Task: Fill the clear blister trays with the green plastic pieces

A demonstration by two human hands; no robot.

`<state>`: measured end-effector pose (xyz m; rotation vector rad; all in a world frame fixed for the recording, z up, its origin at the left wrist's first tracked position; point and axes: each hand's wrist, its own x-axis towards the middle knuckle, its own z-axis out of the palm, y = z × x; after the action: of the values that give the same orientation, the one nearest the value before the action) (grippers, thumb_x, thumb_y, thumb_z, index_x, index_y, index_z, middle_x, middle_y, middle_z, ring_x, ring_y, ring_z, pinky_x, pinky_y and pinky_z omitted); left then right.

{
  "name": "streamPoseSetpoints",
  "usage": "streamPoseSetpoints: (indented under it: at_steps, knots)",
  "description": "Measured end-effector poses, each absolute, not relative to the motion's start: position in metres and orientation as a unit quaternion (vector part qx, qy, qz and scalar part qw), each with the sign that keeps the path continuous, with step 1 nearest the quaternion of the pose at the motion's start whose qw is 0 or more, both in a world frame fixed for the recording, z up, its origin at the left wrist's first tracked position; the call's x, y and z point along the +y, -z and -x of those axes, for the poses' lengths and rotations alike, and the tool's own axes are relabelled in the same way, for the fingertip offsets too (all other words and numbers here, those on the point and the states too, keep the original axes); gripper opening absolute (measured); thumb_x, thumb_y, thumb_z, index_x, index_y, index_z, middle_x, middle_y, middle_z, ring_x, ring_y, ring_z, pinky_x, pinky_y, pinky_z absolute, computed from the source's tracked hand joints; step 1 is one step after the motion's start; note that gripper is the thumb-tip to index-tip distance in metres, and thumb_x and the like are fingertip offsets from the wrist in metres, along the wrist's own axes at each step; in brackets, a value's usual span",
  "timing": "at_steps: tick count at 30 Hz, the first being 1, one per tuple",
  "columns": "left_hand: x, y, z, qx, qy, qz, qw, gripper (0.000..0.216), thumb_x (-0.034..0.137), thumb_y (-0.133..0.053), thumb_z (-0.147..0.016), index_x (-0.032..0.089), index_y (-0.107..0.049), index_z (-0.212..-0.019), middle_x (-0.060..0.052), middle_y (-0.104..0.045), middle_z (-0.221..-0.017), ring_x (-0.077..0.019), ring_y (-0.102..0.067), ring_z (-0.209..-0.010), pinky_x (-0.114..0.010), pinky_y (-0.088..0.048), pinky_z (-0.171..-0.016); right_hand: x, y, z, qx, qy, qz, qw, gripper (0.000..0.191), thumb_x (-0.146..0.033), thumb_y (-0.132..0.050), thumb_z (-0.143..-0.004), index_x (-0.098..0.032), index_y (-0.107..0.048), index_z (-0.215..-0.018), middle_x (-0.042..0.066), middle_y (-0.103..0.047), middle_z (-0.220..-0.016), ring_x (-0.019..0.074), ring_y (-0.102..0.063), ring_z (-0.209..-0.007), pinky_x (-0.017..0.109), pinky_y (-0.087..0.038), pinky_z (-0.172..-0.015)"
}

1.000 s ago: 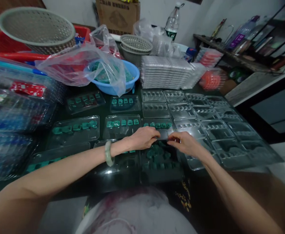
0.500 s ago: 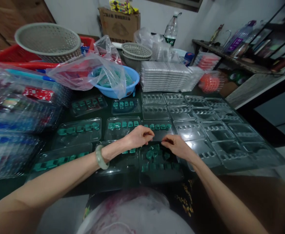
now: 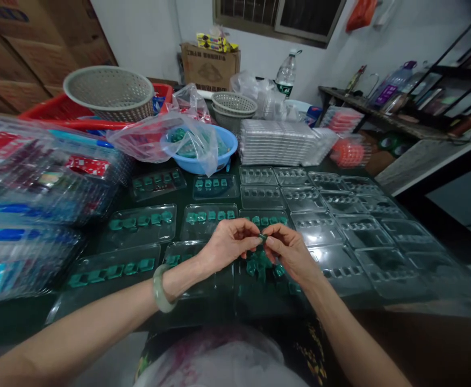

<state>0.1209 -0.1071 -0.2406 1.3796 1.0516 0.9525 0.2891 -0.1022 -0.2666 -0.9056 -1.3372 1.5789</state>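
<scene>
Between the fingertips of both hands is a small green translucent piece [image 3: 263,237]. My left hand [image 3: 233,240], with a pale jade bangle on the wrist, pinches it from the left. My right hand [image 3: 287,247] pinches it from the right. Loose green pieces [image 3: 259,264] lie just below my hands on a clear plastic tray [image 3: 268,306]. Behind my fingers, another tray holds a row of green pieces [image 3: 265,220]. More filled clear trays [image 3: 141,236] stand to the left, each with green pieces set in its row of slots.
Clear trays without green pieces [image 3: 316,223] cover the table's right side. Behind them stands a stack of clear trays [image 3: 278,142]. A blue basin [image 3: 223,161] with green pieces and a plastic bag sits at the back. Packaged goods [image 3: 29,183] pile up at the left.
My hands, apart half a second ago, have come together above the loose pieces. A green piece now shows between their fingertips. The view has tilted upward slightly.
</scene>
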Motion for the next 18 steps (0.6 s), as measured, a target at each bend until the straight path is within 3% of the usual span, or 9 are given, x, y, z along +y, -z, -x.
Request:
streamPoseSetpoints:
  at_steps: [6,18]
  knots:
    - [-0.114,0.238,-0.114,0.473,-0.426,-0.615,0.465,0.013,0.023,-0.062,-0.07,0.013,-0.065,-0.077,0.0,-0.059,-0.059,-0.0067,-0.049,-0.046,-0.018,-0.04,-0.043,-0.102,0.262,-0.28,-0.557,-0.603,0.354,0.448,0.015,-0.032,-0.064,-0.069,-0.021,-0.056,-0.075,0.003,-0.055,-0.097,0.0103,-0.049,-0.063,0.022,-0.04,-0.05]
    - [-0.119,0.236,-0.101,0.435,-0.372,-0.726,0.382,0.012,0.023,-0.054,-0.076,0.013,-0.061,-0.075,-0.001,-0.055,-0.067,-0.0085,-0.047,-0.058,-0.019,-0.038,-0.051,-0.112,0.252,-0.274,-0.596,-0.543,0.377,0.456,0.015,-0.027,-0.064,-0.07,-0.022,-0.058,-0.083,0.003,-0.06,-0.085,0.015,-0.054,-0.076,0.024,-0.043,-0.056]
